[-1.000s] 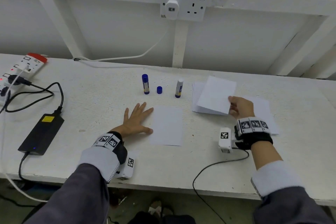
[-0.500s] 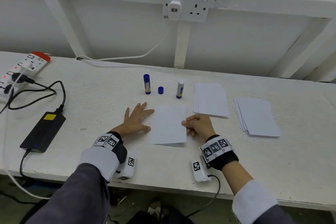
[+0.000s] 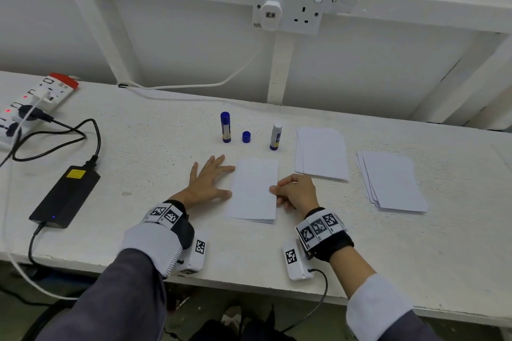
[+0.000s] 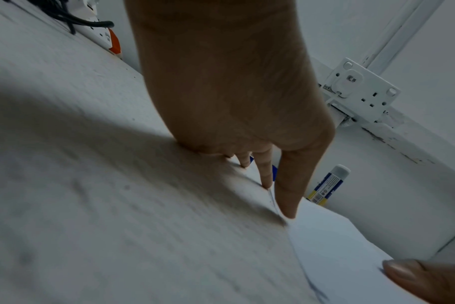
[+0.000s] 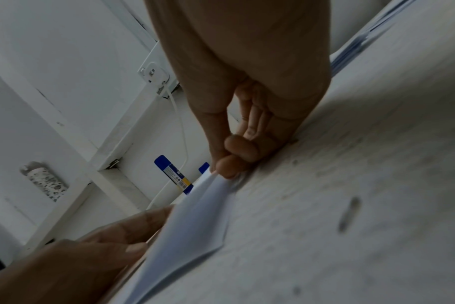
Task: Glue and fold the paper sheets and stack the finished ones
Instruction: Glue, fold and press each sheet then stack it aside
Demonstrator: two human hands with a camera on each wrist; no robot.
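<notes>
A white paper sheet (image 3: 253,188) lies in the table's middle, on top of another sheet whose edge shows at its near end. My left hand (image 3: 213,181) lies flat with spread fingers, index and thumb touching the sheet's left edge (image 4: 338,236). My right hand (image 3: 277,189) pinches the sheet's right edge between thumb and fingers (image 5: 221,166), and that edge is lifted slightly (image 5: 195,216). Behind stand a capped blue glue stick (image 3: 225,127), a loose blue cap (image 3: 246,137) and an uncapped glue stick (image 3: 275,135). Two paper stacks (image 3: 321,153) (image 3: 390,180) lie to the right.
A black power adapter (image 3: 66,194) with cables and a power strip (image 3: 33,102) occupy the table's left side. A wall socket (image 3: 291,8) sits on the beam behind. The table's front edge (image 3: 249,285) runs just behind my wrists.
My right hand carried a sheet from the nearer stack to the middle and laid it on the sheet there. The left hand stayed flat beside it.
</notes>
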